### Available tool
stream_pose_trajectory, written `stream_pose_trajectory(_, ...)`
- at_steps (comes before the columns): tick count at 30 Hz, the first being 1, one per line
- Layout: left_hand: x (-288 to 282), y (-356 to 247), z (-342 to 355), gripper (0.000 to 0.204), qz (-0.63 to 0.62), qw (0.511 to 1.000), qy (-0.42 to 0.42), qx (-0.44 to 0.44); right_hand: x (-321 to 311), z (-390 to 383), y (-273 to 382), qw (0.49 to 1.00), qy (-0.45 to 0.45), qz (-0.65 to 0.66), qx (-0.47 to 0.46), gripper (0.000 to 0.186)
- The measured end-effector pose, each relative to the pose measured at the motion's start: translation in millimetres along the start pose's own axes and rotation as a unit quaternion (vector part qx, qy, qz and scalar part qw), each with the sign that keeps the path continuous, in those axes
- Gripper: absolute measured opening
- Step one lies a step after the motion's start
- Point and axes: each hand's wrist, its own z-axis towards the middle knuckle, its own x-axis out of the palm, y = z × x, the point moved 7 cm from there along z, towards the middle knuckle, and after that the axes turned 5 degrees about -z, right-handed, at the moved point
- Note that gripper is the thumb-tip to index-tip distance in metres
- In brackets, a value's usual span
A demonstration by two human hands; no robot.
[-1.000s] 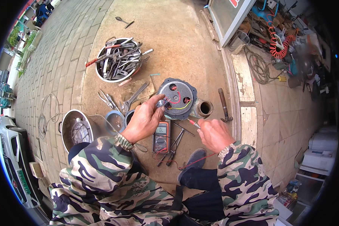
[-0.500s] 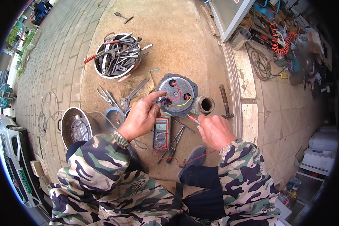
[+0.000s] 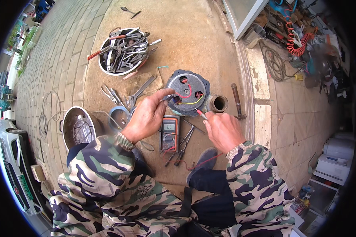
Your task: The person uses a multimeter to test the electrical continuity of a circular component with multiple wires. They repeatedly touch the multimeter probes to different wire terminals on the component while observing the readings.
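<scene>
A round grey cast housing (image 3: pixel 186 90) with red and yellow wires and three holes sits beside an open pipe fitting (image 3: pixel 218 104). My left hand (image 3: pixel 147 116) pinches a dark probe (image 3: pixel 170 97) at the housing's left wires. My right hand (image 3: pixel 223 130) grips a red probe (image 3: pixel 201 113), its tip at the housing's lower right rim; whether it touches I cannot tell. Below the housing lies an orange and grey multimeter (image 3: pixel 169 134) with red and black leads. Long-handled pliers (image 3: pixel 185 144) lie at the meter's right.
A tool basin (image 3: pixel 122 51), loose wrench (image 3: pixel 140 89), metal pot (image 3: pixel 78 128) and blue container (image 3: pixel 118 116) surround the work. A hammer (image 3: pixel 237 102) lies right, beside a door threshold (image 3: pixel 256 93). Cluttered equipment, a hose coil (image 3: pixel 294 43) and cable are beyond; a white car (image 3: pixel 16 166) stands left.
The scene sits higher in the picture as the view has shifted. Both hands remain on their probes; the red probe's tip has moved up closer to the housing's rim.
</scene>
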Motion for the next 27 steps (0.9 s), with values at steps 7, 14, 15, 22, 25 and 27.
stream_pose_trajectory(7,4,-8,1,0.041,-0.002,1.0,0.01,-0.002,-1,0,-3,1.0,-0.015,-0.008,-0.004,0.017)
stream_pose_trajectory(14,2,-8,-2,0.04,-0.009,1.0,0.011,-0.011,0,2,1,0.999,-0.033,-0.035,-0.02,0.014)
stream_pose_trajectory(15,3,-8,-1,0.04,-0.007,1.0,0.011,-0.007,0,2,1,0.999,-0.033,-0.036,-0.019,0.014)
stream_pose_trajectory(22,2,-9,-1,0.04,0.003,1.0,0.006,0.003,-1,5,2,1.0,-0.011,-0.026,-0.001,0.014)
stream_pose_trajectory(25,-2,-9,-1,0.036,0.026,1.0,-0.01,0.006,3,5,3,1.0,0.002,-0.02,-0.012,0.015)
stream_pose_trajectory(27,-2,-7,0,0.036,0.027,1.0,-0.014,0.006,9,1,6,0.999,0.005,-0.007,-0.051,0.019)
